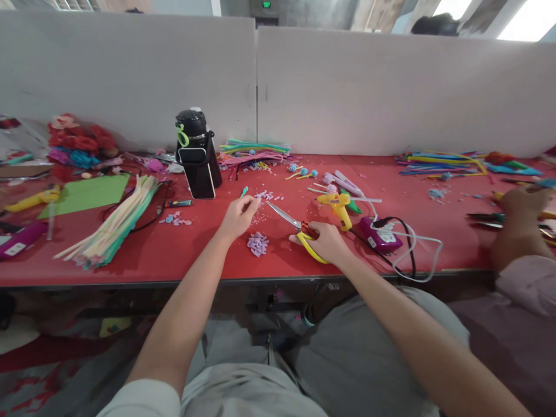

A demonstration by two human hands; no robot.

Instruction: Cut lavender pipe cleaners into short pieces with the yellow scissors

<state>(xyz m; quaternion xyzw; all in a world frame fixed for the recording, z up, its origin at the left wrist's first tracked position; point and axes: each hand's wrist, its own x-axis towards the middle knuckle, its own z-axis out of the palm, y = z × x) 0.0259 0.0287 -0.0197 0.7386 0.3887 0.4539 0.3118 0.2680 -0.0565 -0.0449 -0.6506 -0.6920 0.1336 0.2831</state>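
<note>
My right hand (325, 240) is closed round the yellow handles of a pair of scissors (284, 216). The silver blades point up and left, toward my left hand (238, 217). That hand is pinched, and what sits between its fingertips is too small to make out. Just past the fingertips lie scattered lilac snippets (269, 196). Below, between the two hands, is a heap of cut lilac pieces (258, 244). A small teal piece (244, 191) shows behind my left hand.
A yellow glue gun (336, 207) and a purple power block (381, 236) with cables lie to the right. Left stand a black bottle (197, 156) and a pipe-cleaner bundle (115, 226). Another person's hand (523, 205) works at the far right. A partition (130, 75) runs behind.
</note>
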